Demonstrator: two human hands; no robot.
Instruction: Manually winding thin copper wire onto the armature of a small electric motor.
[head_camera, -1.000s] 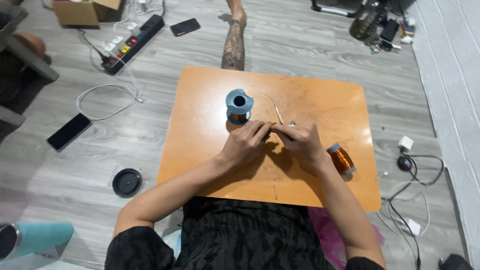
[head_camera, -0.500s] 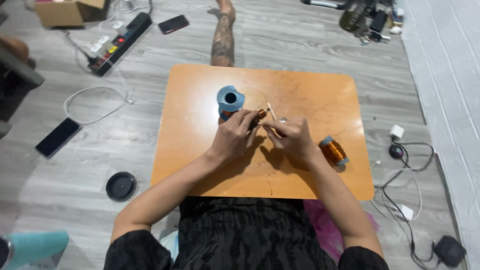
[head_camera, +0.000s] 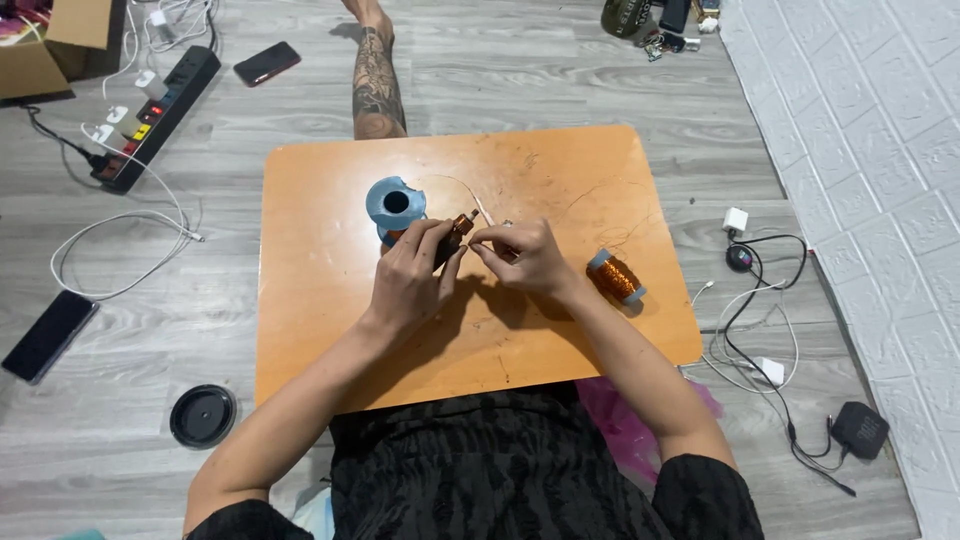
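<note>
A small copper-wound coil is pinched in my left hand above the middle of a low orange table. My right hand is right beside it, fingertips closed on a thin wire at the coil's end. A blue spool stands upright just behind my left hand. A second spool of copper wire with blue ends lies on its side to the right of my right wrist. A thin white stick lies by the hands.
A tattooed leg stretches out beyond the table. On the grey floor: a power strip, two phones, a black lid, a cardboard box, chargers and cables at right, white wall.
The view has shifted, so the table sits higher in the frame. My hands have stayed together by the blue spool, working the small coil.
</note>
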